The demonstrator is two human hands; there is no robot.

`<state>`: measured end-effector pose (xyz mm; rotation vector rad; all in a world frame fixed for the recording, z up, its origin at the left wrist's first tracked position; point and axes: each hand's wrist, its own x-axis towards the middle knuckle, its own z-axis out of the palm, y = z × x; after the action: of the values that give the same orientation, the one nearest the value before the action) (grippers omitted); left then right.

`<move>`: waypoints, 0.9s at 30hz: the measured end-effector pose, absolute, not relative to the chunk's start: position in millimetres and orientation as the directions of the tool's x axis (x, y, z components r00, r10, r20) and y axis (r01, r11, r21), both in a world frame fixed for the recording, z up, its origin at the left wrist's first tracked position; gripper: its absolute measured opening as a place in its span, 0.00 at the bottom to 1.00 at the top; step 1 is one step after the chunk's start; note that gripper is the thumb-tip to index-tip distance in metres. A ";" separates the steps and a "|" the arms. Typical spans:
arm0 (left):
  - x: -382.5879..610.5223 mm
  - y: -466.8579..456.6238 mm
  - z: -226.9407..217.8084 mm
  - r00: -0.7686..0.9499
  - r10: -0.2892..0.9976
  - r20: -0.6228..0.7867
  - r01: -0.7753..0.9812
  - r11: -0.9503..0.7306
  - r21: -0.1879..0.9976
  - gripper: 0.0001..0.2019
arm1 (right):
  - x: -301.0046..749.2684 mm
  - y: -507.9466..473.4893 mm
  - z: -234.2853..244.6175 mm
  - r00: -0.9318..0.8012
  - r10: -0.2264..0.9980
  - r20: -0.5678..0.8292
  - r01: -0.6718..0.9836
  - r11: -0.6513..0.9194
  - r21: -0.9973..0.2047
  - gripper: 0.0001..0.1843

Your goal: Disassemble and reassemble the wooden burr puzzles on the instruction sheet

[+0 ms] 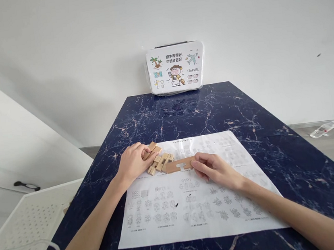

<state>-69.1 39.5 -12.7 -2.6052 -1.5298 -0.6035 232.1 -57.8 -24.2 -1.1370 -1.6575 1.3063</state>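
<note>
My right hand pinches the right end of a flat wooden piece with a cut-out slot in its middle. The left end of that piece lies close to a cluster of small notched wooden blocks, one marked with a number. My left hand is closed around light wooden blocks at the upper left of the cluster; its fingers partly cover them. Under both hands lies a large white instruction sheet printed with line drawings.
The dark blue marble-patterned table meets a white wall. At its far edge a white cartoon case leans upright. A white perforated stand with a cable is at the left; a clear plastic bottle lies on the floor at right.
</note>
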 end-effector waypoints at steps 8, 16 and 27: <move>-69.7 38.2 -14.1 0.278 0.897 0.343 0.908 -0.361 0.211 0.26 | 233.2 -58.1 -32.0 -0.324 0.940 0.107 0.399 0.238 -0.885 0.21; -72.2 41.3 -14.3 0.276 0.923 0.267 0.911 -0.340 0.232 0.26 | 226.2 -60.6 -28.2 -0.228 0.966 0.124 0.551 0.233 -0.801 0.22; -66.1 39.4 -14.9 0.324 0.917 0.233 0.909 -0.370 0.193 0.28 | 229.3 -57.0 -38.9 -0.069 0.986 0.154 0.756 0.153 -0.637 0.21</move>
<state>-66.1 39.4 -14.9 -2.5778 -1.7780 -0.4832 229.3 -57.0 -38.9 -1.6549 -1.8789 0.5361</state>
